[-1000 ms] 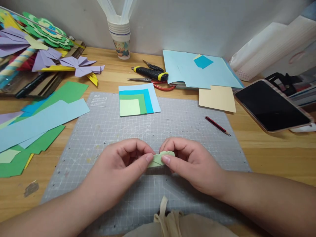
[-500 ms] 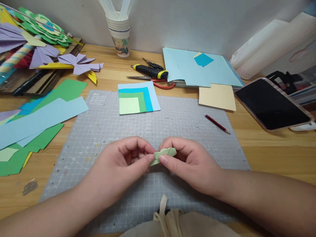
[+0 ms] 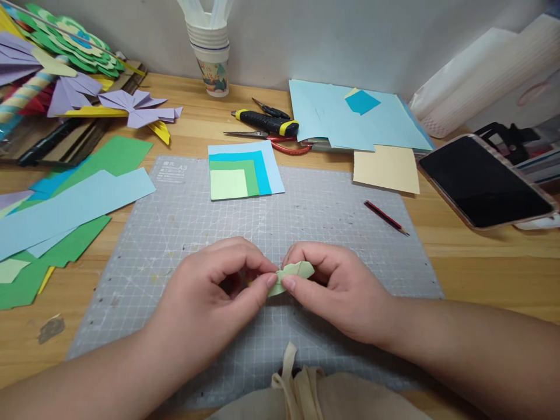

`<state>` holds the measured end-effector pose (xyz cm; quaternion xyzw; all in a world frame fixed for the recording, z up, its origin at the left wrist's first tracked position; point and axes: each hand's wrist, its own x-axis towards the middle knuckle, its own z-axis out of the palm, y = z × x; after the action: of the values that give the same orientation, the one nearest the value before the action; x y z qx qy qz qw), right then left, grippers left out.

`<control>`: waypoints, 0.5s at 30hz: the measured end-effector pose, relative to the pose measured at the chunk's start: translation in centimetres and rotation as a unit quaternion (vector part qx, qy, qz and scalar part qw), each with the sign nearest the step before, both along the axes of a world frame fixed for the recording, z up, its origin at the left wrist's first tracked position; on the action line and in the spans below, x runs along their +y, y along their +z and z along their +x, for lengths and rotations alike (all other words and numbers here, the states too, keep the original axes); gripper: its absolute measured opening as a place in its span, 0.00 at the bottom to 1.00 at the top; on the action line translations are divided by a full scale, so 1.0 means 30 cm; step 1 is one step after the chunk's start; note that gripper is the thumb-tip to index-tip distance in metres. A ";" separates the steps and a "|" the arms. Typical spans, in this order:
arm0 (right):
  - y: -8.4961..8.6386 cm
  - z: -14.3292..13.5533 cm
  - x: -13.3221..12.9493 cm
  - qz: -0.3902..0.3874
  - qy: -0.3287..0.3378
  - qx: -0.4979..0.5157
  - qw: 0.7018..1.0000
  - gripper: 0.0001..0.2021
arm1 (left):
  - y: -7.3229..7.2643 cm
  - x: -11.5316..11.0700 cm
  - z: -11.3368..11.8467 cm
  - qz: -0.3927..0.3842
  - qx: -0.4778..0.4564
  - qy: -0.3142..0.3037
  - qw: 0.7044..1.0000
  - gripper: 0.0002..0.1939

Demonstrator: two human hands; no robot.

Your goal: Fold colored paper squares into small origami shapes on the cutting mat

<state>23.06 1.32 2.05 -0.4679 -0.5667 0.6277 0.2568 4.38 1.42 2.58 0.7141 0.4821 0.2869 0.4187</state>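
Note:
A small piece of pale green paper (image 3: 297,269) with a wavy upper edge is pinched between both hands, above the grey cutting mat (image 3: 184,201). My left hand (image 3: 219,291) grips its left end between thumb and fingertips. My right hand (image 3: 336,291) holds it near the middle, the thumb on the near face and the fingers behind. A line, perhaps a crease or pencil mark, runs across its right part. My fingers hide some of the paper. Beyond the hands, square sheets (image 3: 230,184) in light green, green, blue and pale blue lie stacked on the mat.
A pencil (image 3: 385,217) lies on the mat's right side, beside a phone (image 3: 487,181). Behind are red-handled scissors (image 3: 291,147), a black-and-yellow cutter (image 3: 265,122), paper cups (image 3: 212,64) and light blue sheets (image 3: 319,116). Coloured strips (image 3: 74,207) and purple paper flowers (image 3: 137,108) lie left.
Both hands keep their pinch on the pale green paper, which has shifted very slightly. My left hand's fingers have moved a little. The whole view has tilted slightly.

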 end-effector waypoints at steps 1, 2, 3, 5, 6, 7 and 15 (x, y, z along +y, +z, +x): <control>-0.001 0.000 0.000 -0.001 -0.001 0.000 1.000 0.10 | 0.000 -0.001 0.000 0.002 0.002 -0.001 1.000 0.07; -0.001 0.000 0.000 -0.001 -0.001 0.001 1.000 0.10 | 0.000 -0.002 0.000 0.003 0.005 -0.001 1.000 0.07; -0.002 0.001 -0.001 -0.001 -0.002 0.001 1.000 0.10 | 0.001 -0.003 0.000 0.005 0.006 -0.003 1.000 0.07; -0.003 0.002 -0.003 0.000 -0.001 0.003 1.000 0.10 | 0.002 -0.004 -0.001 0.002 0.010 -0.003 1.000 0.07; -0.004 0.002 -0.004 0.000 -0.001 0.004 1.000 0.10 | 0.003 -0.004 -0.001 0.000 0.012 -0.004 1.000 0.08; -0.004 0.003 -0.005 -0.001 0.000 0.004 1.000 0.10 | 0.003 -0.003 -0.002 -0.001 0.014 -0.004 1.000 0.08; 0.005 -0.002 -0.006 0.017 0.011 -0.005 1.000 0.08 | 0.007 0.001 -0.001 -0.023 0.001 -0.011 1.000 0.09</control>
<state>22.99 1.15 2.20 -0.4604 -0.5841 0.6180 0.2547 4.36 1.45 2.78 0.7099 0.4808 0.2704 0.4379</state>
